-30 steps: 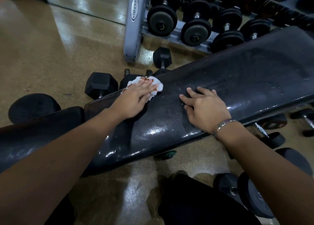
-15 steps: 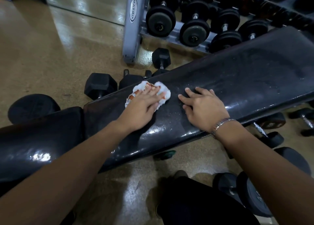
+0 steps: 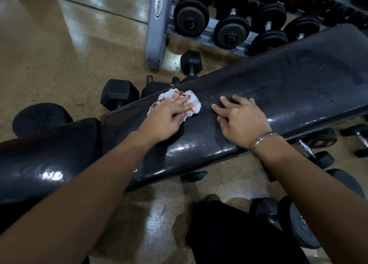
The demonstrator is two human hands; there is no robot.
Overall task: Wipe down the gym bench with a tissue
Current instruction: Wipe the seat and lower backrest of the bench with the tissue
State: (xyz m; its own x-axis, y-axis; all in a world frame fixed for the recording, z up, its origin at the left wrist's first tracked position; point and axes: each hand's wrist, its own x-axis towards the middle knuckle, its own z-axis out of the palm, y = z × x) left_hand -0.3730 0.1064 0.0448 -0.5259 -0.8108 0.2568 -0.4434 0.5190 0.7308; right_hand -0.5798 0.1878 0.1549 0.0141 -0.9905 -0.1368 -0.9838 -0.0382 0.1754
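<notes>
White tissue point(image 3: 194, 106) with orange marks lies on the black gym bench point(image 3: 288, 88), near its far edge, under the fingers of the left hand point(image 3: 167, 117). This hand is flat with straight fingers and presses the tissue down without curling around it. The tissue shows beyond the fingertips. The right hand point(image 3: 242, 122) rests just beside it, flat on the pad, fingers spread, holding nothing.

The word MATRIX was printed lengthwise in an oval badge point(image 3: 157, 3) on the grey upright post point(image 3: 154, 36) of the dumbbell rack. Small markings on the dumbbell ends point(image 3: 190, 25) and on a floor weight point(image 3: 300, 226) could not be read.
</notes>
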